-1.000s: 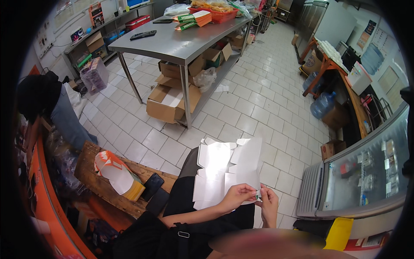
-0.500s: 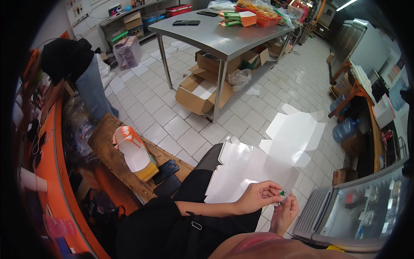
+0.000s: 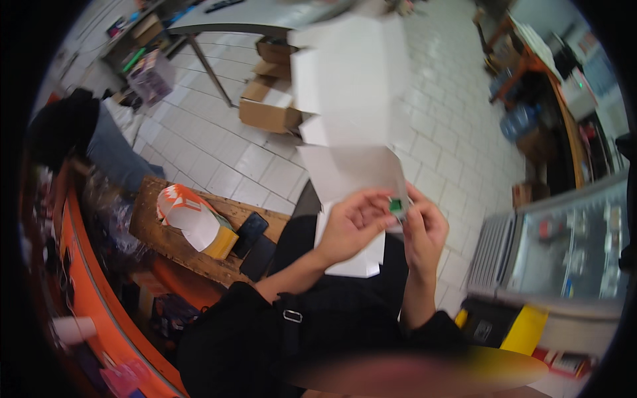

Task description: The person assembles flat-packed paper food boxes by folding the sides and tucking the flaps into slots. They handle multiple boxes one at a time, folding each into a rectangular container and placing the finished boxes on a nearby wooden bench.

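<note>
A large unfolded white cardboard box blank [image 3: 358, 73] stands up in front of me, its far panels blurred. Its near edge is pinched between my left hand [image 3: 355, 225] and my right hand [image 3: 428, 235], where a small green printed patch shows. The fingers of both hands are closed on that edge, close together. Beneath them, more white cardboard [image 3: 361, 259] rests over my lap; I cannot tell whether it belongs to the same blank. To the left, nested orange, white and yellow box sleeves [image 3: 196, 229] lie on a wooden bench [image 3: 149, 219].
Two dark phones [image 3: 252, 229] lie beside the sleeves. An orange counter [image 3: 86, 272] runs along the left, with a bent-over person [image 3: 119, 139] beyond it. A metal table [image 3: 265, 16] stands ahead over brown cartons [image 3: 262, 109]. At right are a glass-fronted fridge [image 3: 570, 245] and a water jug [image 3: 517, 124].
The white blank has been raised from over my lap and now stands upright, further left in view. Both hands have moved up and left with it. The view has shifted too.
</note>
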`<state>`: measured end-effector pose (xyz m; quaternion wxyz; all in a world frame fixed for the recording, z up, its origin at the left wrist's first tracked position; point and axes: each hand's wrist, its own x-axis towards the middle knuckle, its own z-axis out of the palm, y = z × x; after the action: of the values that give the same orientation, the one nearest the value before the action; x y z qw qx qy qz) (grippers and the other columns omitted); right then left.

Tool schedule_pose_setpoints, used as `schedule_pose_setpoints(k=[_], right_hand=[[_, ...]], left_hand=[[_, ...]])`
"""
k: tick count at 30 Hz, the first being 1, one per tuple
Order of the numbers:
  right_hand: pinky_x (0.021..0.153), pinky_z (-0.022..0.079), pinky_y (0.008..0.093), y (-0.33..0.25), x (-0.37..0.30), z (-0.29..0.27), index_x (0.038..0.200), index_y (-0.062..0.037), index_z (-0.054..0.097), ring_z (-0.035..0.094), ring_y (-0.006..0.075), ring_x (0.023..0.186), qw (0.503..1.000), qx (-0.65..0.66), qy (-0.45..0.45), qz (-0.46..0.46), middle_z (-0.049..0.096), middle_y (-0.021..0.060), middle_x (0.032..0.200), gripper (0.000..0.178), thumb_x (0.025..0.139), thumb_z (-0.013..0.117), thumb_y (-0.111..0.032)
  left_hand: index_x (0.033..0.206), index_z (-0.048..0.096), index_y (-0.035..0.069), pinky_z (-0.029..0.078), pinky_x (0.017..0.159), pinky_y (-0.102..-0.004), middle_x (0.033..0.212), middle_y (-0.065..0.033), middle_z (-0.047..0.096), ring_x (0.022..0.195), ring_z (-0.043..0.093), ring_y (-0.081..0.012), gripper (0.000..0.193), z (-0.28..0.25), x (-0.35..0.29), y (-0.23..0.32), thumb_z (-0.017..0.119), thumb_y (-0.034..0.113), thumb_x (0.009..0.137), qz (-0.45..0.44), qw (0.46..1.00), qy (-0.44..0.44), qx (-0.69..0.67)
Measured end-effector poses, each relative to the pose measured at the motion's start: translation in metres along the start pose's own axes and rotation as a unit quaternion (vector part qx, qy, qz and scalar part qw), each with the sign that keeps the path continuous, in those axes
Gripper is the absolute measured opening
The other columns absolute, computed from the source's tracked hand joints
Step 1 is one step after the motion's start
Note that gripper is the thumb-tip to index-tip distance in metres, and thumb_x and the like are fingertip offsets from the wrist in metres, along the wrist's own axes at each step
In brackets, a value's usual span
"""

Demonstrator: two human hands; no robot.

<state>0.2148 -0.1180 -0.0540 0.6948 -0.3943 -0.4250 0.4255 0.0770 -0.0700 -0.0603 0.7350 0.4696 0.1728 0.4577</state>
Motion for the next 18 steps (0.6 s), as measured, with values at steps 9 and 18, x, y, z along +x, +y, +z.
schedule_pose_setpoints(k=[9,18], right_hand=[[0.095,0.041,0.0351,-0.007,0.014,0.008,0.087,0.0014,0.056,0.051,0.0226,0.112,0.995,0.057,-0.078,0.035,0.045,0.0235,0.131,0.005,0.087,0.057,-0.004],[0.091,0.041,0.0313,0.003,0.018,0.014,0.118,-0.0001,0.05,0.051,0.0213,0.109,0.999,0.021,-0.009,0.037,0.055,0.0131,0.115,0.03,0.09,0.054,-0.006]], left_hand=[[0.127,0.037,-0.001,0.05,0.081,-0.0262,0.093,-0.0111,0.057,0.09,0.058,-0.0146,0.048,0.001,0.009,0.01,0.056,-0.009,0.084,0.105,0.993,0.003,0.05],[0.114,0.041,-0.002,0.049,0.082,-0.0284,0.098,-0.0139,0.06,0.093,0.06,-0.0151,0.044,-0.002,0.011,-0.012,0.066,-0.007,0.077,0.212,0.9,0.007,0.381]])
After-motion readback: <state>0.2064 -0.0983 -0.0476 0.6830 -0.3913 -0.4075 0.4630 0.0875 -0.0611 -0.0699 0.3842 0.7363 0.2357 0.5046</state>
